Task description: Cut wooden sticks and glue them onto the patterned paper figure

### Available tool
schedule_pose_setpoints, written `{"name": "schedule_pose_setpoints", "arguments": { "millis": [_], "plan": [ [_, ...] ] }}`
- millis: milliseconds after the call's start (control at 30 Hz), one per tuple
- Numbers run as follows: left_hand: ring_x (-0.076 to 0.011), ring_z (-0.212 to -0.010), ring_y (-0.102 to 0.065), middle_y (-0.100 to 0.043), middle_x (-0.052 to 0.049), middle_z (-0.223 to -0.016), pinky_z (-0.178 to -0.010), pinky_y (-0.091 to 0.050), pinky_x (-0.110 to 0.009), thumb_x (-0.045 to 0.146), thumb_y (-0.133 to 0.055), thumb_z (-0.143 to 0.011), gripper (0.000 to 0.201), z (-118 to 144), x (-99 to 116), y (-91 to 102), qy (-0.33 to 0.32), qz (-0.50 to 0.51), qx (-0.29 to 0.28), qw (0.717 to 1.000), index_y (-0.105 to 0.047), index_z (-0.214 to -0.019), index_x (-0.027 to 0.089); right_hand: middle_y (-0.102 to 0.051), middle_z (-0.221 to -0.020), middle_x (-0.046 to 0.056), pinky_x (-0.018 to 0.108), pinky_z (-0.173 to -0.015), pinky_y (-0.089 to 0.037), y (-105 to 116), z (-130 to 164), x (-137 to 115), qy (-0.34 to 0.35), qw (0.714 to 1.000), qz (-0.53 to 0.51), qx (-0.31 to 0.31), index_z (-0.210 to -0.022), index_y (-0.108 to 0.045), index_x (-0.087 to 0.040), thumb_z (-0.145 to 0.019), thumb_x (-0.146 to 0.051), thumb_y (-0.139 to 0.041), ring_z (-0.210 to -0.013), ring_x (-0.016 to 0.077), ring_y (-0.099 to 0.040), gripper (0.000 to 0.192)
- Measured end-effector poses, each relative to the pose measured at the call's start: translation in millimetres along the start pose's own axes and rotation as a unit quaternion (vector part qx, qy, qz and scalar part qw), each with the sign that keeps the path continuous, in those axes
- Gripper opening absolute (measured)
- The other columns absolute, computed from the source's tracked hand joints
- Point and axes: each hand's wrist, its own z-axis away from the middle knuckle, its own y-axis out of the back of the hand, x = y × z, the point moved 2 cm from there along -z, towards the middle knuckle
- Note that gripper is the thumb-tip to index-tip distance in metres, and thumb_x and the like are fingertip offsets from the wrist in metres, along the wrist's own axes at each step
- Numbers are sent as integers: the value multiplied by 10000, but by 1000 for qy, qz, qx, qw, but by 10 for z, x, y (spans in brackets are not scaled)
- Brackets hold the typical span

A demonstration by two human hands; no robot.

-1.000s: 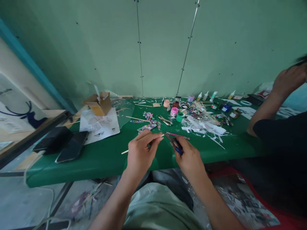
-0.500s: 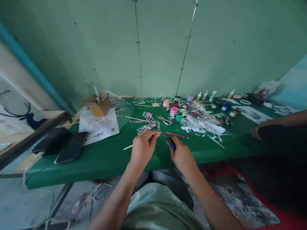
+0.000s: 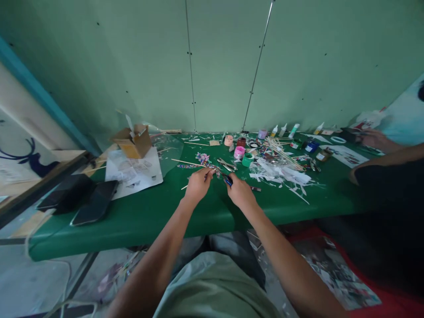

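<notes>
My left hand (image 3: 198,185) is closed in a pinch around a thin wooden stick (image 3: 184,187), whose pale end pokes out on the left. My right hand (image 3: 241,191) grips a blue-handled tool (image 3: 228,179) with a narrow dark metal end; its exact kind is unclear. Both hands meet at the near edge of a multicoloured patterned piece (image 3: 202,158), partly hidden by my left fingers. Just beyond lies a silver hand tool (image 3: 227,164). A dark reddish strip (image 3: 255,189) sticks out beside my right hand.
Paint jars, including pink (image 3: 239,153) and green (image 3: 247,159), stand behind. White paper scraps (image 3: 281,173) and wooden sticks lie right. Left are a cardboard box (image 3: 134,143), printed paper (image 3: 154,170) and a black phone-like slab (image 3: 94,207). At right, a co-worker's arm (image 3: 391,154) reaches over the table.
Both my hands have moved forward, to the patterned piece, carrying the stick and the blue-handled tool. The co-worker's hand now shows at the far right.
</notes>
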Motion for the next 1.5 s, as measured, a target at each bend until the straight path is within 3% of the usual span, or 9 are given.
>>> {"name": "schedule_pose_setpoints", "arguments": {
  "millis": [100,300,533,700,800,933,1167,1500],
  "plan": [
    [-137,-651,-600,-681,-39,-729,-631,-413,-227,261,-469,-898,243,62,-58,-59,-2,-12,7,1000,-693,-893,168,-682,-868,112,279,-635,-385,-61,36,10,-2,1000,3,-27,-1102,-517,-172,-950,-306,-382,-799,233,-658,244],
    [-176,-846,-646,-720,-70,-911,-739,-450,-257,209,-458,-898,262,153,-82,-189,-9,-88,49,995,-692,-1011,180,-681,-874,128,291,-648,-395,-99,73,4,-15,999,-1,-50,-1091,-523,-163,-951,-306,-362,-830,252,-661,257],
    [-183,-915,-636,-706,-89,-966,-838,-449,-284,202,-390,-928,313,157,-46,-190,-58,-206,38,976,-658,-1089,188,-673,-983,150,307,-714,-422,-85,50,-55,-56,994,-27,-94,-1097,-537,-162,-945,-307,-359,-945,274,-643,276],
    [-181,-912,-638,-707,-57,-963,-725,-445,-258,265,-385,-938,310,143,-26,-151,-42,-236,32,970,-664,-1072,249,-670,-999,152,307,-732,-424,-79,13,-42,-64,991,-31,-111,-1105,-537,-154,-935,-289,-371,-965,273,-636,273],
    [-180,-883,-647,-707,-44,-982,-646,-426,-249,329,-378,-943,321,174,16,-89,-18,-219,49,974,-663,-1078,266,-674,-963,123,302,-717,-425,-65,36,-39,-41,994,-36,-91,-1133,-512,-171,-933,-321,-392,-928,261,-642,277],
    [-179,-854,-655,-700,-51,-1030,-625,-419,-243,347,-394,-937,318,272,69,-12,24,-180,66,981,-657,-1090,255,-641,-1008,126,311,-736,-435,-64,132,-11,-25,999,-40,-13,-1138,-495,-157,-910,-373,-449,-928,255,-624,318],
    [-112,-590,-591,-670,11,-697,-589,-410,-209,319,-410,-928,295,426,155,64,50,13,8,999,-620,-1122,245,-596,-1079,126,354,-858,-439,4,277,125,62,987,-102,108,-1173,-513,-152,-880,-376,-499,-1011,252,-568,369],
    [-99,-616,-574,-641,-2,-709,-603,-436,-201,335,-431,-918,284,460,327,167,20,149,31,988,-644,-1034,188,-618,-1044,104,345,-805,-477,117,382,133,121,975,-148,116,-1137,-554,-181,-858,-334,-526,-942,234,-604,319]
  ]
}}
